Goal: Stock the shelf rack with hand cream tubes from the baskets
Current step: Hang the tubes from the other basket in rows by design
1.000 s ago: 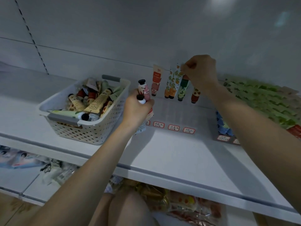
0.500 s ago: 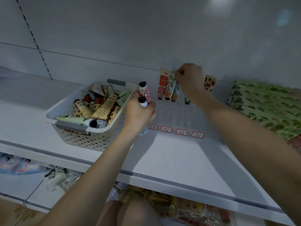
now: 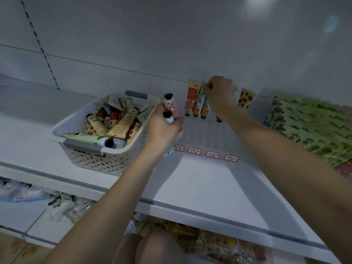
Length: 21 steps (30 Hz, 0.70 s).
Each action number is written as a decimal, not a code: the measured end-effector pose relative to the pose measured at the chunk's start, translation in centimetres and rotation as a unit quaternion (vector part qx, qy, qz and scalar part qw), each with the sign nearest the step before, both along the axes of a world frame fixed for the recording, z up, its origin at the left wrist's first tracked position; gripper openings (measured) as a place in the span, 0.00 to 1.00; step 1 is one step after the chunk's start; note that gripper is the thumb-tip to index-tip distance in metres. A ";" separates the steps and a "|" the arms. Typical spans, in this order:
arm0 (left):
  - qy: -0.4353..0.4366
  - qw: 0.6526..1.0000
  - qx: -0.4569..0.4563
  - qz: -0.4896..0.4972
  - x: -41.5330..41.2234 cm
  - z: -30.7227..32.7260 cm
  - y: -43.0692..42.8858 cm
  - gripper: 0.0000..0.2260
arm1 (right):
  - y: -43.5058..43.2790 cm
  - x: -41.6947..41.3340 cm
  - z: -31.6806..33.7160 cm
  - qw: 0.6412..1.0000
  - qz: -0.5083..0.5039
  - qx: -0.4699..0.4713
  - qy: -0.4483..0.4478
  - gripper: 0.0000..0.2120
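Tubes [image 3: 114,122] lie heaped in the basket [image 3: 106,162], which sits on the white shelf [image 3: 190,187] just left of the rack [image 3: 205,134]. Others stand at the rack's back, and more are held over its left front corner. Right of the rack, green leaf-printed packs [image 3: 312,128] lie in overlapping rows. The rack is a clear tray of small cells, mostly bare, reaching the shelf's back wall. Below the rack, under the shelf, crinkly bags [image 3: 181,233] show beside a knee [image 3: 158,248].

The left hand [image 3: 163,128] hovers over the rack's left front corner, against the basket's right wall. Its fingers are curled round a bunch [image 3: 172,109] of tubes. Two black caps stick up above the fist, one on a pink tube, and other ends poke out beneath it.

The right hand [image 3: 221,94] is at the rack's back, fingers curled. Its fingertips pinch the crimped top of a floral tube [image 3: 200,100] standing cap-down in a close row of three, with an orange tube [image 3: 191,98] at the row's left end. A dark cap [image 3: 219,120] shows under the wrist; its tube is hidden. At the rack's back right, a leaf-patterned tube [image 3: 245,98] stands apart from the row. Four red-bordered labels [image 3: 213,154] line the rack's front edge, their writing too small to read.
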<state>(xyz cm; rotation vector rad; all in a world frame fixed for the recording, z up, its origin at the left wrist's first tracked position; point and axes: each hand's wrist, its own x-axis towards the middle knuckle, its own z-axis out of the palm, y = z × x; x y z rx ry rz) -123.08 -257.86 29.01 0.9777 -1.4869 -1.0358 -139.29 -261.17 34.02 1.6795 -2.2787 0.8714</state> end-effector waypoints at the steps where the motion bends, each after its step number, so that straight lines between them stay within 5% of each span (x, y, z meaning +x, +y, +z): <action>1: -0.001 1.000 0.001 0.000 0.0 0.0 0.0 0.08 | -0.1 0.0 0.1 1.000 0.000 0.002 0.001 0.12; 21: -0.016 1.000 0.013 -0.007 -0.5 0.1 0.0 0.14 | -1.6 -0.4 1.3 0.996 -0.017 0.084 0.023 0.07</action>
